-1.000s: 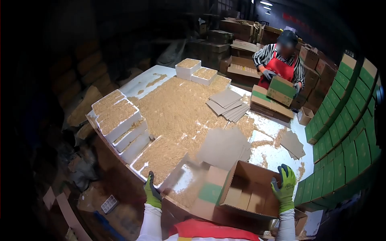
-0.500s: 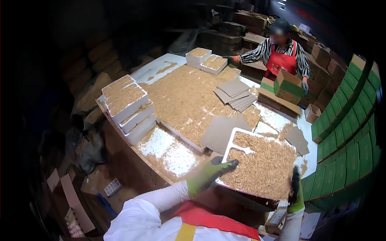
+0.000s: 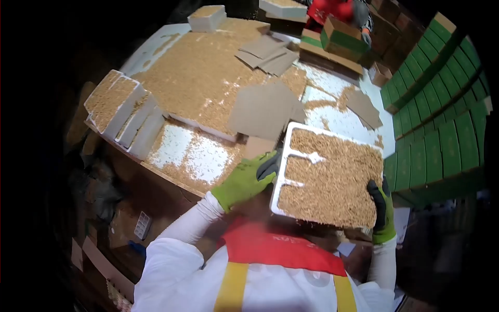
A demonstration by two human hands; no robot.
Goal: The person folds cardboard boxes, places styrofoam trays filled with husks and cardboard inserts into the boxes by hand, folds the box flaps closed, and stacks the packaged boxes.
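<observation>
A white foam box [image 3: 278, 200], filled with golden-brown husk-like grains [image 3: 332, 179], is held in front of me over the near right part of the table. My left hand [image 3: 248, 179], in a green glove with dark fingers, presses its closed fingers to the box's left wall. Round the right edge curls my right hand [image 3: 382, 212], gloved the same way, with its fingertips over the rim. The underside of the box is hidden. Just beyond the box lies a large grey cardboard sheet [image 3: 262, 110].
A grain bed [image 3: 187, 73] covers much of the table. Stacked foam boxes [image 3: 117, 106] stand at its left edge, loose cardboard sheets [image 3: 267, 54] farther back. Green cartons [image 3: 431, 145] wall the right side. Across the table, a person in a red apron [image 3: 330, 9] is beside an open carton [image 3: 343, 39].
My view has tipped down and turned. The box has come closer to my body and is steadier. A foam box at the far side now appears lifted near the other person.
</observation>
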